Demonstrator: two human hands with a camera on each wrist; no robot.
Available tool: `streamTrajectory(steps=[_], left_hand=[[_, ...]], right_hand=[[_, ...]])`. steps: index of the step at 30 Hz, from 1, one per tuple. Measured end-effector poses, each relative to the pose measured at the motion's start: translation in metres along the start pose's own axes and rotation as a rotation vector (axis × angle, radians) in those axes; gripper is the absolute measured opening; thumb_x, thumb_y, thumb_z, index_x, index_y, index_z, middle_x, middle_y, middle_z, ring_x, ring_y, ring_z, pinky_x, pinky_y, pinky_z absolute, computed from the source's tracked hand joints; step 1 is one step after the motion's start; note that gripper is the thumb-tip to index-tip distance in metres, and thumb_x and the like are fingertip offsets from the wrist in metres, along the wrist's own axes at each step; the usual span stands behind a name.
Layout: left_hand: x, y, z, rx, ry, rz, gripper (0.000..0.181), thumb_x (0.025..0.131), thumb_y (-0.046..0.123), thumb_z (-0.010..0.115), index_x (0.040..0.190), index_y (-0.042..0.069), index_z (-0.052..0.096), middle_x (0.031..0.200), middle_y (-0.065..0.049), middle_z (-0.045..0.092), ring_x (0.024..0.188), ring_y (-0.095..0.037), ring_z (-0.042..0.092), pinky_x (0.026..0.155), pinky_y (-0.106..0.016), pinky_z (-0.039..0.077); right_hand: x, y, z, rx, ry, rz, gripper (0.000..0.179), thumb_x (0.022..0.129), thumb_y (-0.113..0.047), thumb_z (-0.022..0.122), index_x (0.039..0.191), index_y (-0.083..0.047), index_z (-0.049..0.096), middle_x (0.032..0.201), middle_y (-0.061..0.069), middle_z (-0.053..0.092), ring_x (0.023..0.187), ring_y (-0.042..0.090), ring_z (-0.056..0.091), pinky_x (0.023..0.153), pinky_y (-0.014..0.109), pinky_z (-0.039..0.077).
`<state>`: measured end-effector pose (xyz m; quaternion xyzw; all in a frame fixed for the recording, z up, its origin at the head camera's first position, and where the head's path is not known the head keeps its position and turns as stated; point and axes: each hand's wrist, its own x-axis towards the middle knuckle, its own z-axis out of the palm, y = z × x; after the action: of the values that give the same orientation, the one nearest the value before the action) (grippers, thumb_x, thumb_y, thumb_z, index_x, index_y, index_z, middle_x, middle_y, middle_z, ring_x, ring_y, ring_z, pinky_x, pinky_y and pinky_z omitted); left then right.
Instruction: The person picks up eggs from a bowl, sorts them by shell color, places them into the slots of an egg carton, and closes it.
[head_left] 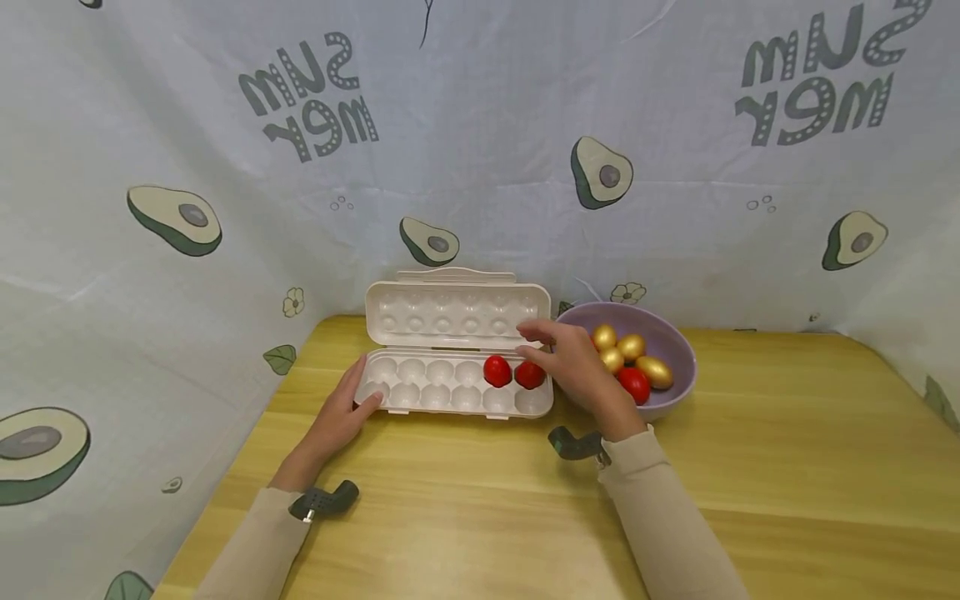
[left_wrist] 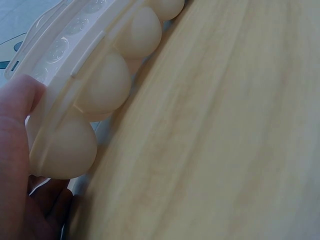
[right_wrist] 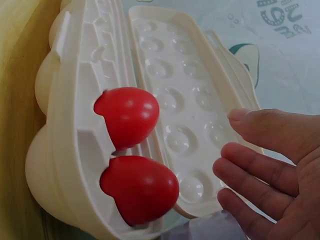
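Observation:
An open cream plastic egg carton lies on the table, its dimpled lid tipped back. Two red eggs sit side by side in the rear row at the right end. My left hand grips the carton's left end, thumb over the rim and fingers beneath it, as the left wrist view shows. Just above the rightmost red egg hovers my right hand, fingers apart and nothing between them. In the right wrist view that hand is clear of both eggs.
Right of the carton stands a purple bowl with several gold eggs and a red egg. A printed cloth hangs behind the wooden table. Dark camera mounts are strapped to both wrists.

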<state>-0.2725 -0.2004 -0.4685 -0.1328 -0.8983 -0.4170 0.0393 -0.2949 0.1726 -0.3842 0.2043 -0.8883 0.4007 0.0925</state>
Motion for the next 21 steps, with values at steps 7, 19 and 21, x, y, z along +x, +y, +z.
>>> streamTrajectory(steps=[7,19,21], left_hand=[[-0.002,0.0,0.001,-0.002,-0.003,-0.004,0.074,0.099,0.031,0.053,0.154,0.003,0.012,0.159,-0.019,0.015,0.144,-0.039,0.016,0.115,-0.055,0.016],[-0.002,0.0,0.002,0.005,-0.008,-0.009,0.074,0.099,0.03,0.053,0.154,0.003,0.012,0.159,-0.019,0.015,0.144,-0.038,0.016,0.115,-0.055,0.015],[-0.001,0.0,0.002,0.008,-0.004,-0.007,0.074,0.099,0.031,0.053,0.154,0.003,0.012,0.159,-0.019,0.015,0.144,-0.038,0.016,0.115,-0.055,0.016]], right_hand=[[-0.006,0.003,-0.009,0.006,0.013,0.077,0.038,0.091,-0.026,0.069,0.124,-0.009,0.065,0.117,0.01,0.067,0.105,0.025,0.064,0.093,0.043,0.051],[-0.007,0.015,-0.023,-0.034,0.115,-0.015,0.032,0.086,-0.017,0.074,0.112,0.001,0.069,0.105,0.015,0.071,0.091,0.028,0.069,0.083,0.044,0.055],[-0.008,0.016,-0.025,-0.034,0.125,-0.013,0.031,0.085,-0.016,0.075,0.111,0.001,0.069,0.105,0.015,0.071,0.091,0.029,0.069,0.082,0.044,0.055]])
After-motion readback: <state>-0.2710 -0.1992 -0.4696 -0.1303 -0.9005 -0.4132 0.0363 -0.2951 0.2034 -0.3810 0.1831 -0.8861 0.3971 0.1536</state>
